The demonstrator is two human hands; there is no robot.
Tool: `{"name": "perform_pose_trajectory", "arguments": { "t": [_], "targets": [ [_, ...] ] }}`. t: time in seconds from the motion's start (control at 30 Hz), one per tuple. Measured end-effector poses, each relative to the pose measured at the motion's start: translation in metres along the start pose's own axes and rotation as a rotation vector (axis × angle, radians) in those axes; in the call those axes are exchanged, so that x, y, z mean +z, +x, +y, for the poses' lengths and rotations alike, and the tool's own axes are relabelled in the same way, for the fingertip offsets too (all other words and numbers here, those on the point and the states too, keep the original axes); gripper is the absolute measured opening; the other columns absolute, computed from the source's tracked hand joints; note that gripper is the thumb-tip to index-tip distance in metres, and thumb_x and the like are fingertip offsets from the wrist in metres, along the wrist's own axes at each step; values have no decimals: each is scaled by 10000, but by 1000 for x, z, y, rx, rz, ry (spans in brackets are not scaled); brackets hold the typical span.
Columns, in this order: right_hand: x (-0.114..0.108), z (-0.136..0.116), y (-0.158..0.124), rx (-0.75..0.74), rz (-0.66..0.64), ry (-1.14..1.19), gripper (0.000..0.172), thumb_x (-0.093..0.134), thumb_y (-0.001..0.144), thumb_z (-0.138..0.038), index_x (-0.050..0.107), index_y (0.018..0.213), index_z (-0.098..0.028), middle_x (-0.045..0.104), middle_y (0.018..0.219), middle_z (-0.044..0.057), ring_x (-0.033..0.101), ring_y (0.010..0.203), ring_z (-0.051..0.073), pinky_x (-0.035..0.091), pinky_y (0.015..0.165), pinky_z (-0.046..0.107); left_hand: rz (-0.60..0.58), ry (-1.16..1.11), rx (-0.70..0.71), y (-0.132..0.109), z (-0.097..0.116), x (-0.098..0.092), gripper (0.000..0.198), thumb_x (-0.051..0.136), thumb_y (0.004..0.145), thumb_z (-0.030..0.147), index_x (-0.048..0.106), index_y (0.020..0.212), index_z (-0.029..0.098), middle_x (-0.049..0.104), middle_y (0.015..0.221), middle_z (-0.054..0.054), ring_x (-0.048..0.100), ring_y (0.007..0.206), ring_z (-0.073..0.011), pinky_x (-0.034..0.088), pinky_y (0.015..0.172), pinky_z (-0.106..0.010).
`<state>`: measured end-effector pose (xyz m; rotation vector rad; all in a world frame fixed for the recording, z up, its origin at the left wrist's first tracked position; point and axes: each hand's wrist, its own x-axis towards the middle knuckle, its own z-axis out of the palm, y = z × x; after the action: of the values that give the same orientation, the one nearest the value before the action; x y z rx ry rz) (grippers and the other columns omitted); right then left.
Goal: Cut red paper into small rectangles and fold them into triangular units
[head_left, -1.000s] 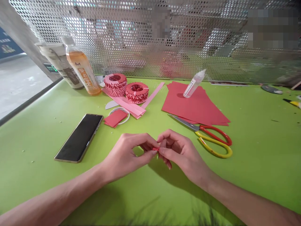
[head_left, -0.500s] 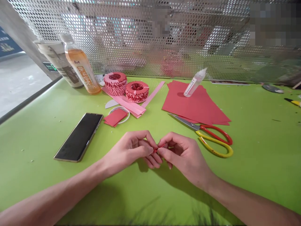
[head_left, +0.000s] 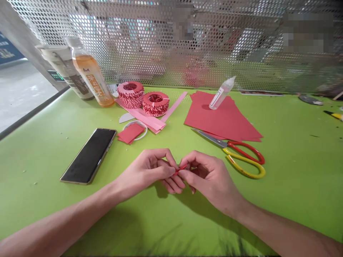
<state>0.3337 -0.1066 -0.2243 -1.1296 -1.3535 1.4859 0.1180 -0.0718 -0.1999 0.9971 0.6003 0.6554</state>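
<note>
A small folded piece of red paper [head_left: 180,170] is pinched between both hands above the green table. My left hand [head_left: 158,169] grips its left end between thumb and forefinger, the other fingers curled below. My right hand [head_left: 205,175] pinches the right end in the same way, so most of the piece is hidden by fingertips. Right of my right hand lie scissors [head_left: 226,145] with one red and one yellow handle. Small red paper pieces [head_left: 131,133] rest on a white ring [head_left: 146,132], up and left of my left hand.
A phone [head_left: 89,155] lies at the left. Behind stand a drink bottle [head_left: 92,76], a cup [head_left: 65,71] and two rings of folded red paper [head_left: 130,96], near pink paper strips [head_left: 150,119]. A glue bottle [head_left: 221,94] stands on red paper sheets [head_left: 222,123]. Perforated metal [head_left: 160,46] borders the table.
The red paper piece has turned a little between my fingertips and more of its edge shows now. Both hands stay in nearly the same place.
</note>
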Motion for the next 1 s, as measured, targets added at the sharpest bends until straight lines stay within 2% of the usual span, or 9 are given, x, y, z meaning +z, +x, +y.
{"name": "perform_pose_trajectory", "arguments": {
  "t": [0.3, 0.5, 1.0],
  "targets": [
    [-1, 2, 1, -27, -13, -12, 204, 1049, 912, -325, 851, 872, -294, 736, 709, -52, 625, 612, 171, 559, 546, 288, -30, -25, -11, -2, 1, -1, 94, 741, 857, 249, 706, 825, 167, 849, 769, -136, 810, 652, -266, 628, 615, -331],
    [-1, 4, -1, -24, -21, 3, 196, 1058, 920, -329, 867, 901, -287, 767, 743, -39, 671, 662, 183, 606, 609, 299, -44, -51, -7, -2, -1, -2, 94, 739, 863, 242, 701, 828, 163, 851, 772, -147, 813, 649, -267, 632, 605, -325],
    [-2, 9, 0, -56, -30, 42, 186, 1067, 920, -306, 882, 897, -300, 768, 745, -43, 661, 642, 167, 606, 580, 265, -96, -85, 20, -3, -1, -3, 68, 652, 928, 116, 691, 876, 134, 853, 819, -166, 821, 686, -246, 639, 625, -302]
  ]
}}
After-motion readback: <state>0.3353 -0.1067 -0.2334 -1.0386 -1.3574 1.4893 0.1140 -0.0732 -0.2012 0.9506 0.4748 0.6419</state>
